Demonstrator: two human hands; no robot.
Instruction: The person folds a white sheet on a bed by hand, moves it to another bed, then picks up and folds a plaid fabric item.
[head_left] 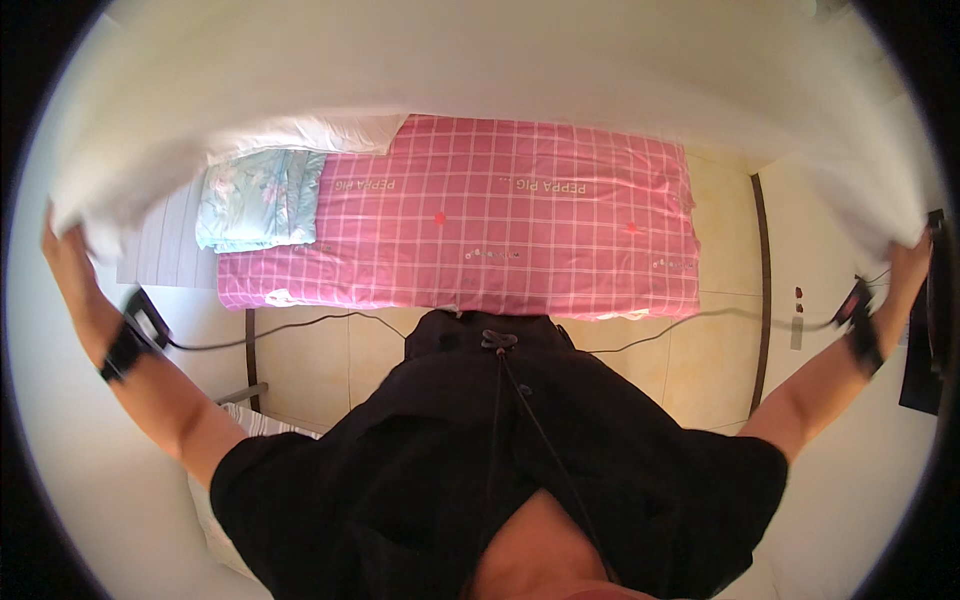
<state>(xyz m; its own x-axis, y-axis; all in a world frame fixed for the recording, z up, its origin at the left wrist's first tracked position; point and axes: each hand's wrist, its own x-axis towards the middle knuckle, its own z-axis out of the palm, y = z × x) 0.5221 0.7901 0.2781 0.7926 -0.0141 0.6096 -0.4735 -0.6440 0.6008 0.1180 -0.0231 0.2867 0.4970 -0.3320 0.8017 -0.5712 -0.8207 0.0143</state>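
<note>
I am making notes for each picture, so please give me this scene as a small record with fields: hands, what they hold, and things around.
left hand: left hand raised out to the side, gripping one edge of the white sheet
right hand: right hand raised out to the other side, gripping the opposite edge
sheet: spread wide in the air, above the bed
bed: pink checked cover lies flat
folded cloth: pale blue flowered bundle at the left end of the bed
wrists: black bands with cables
floor: pale tiles
</note>
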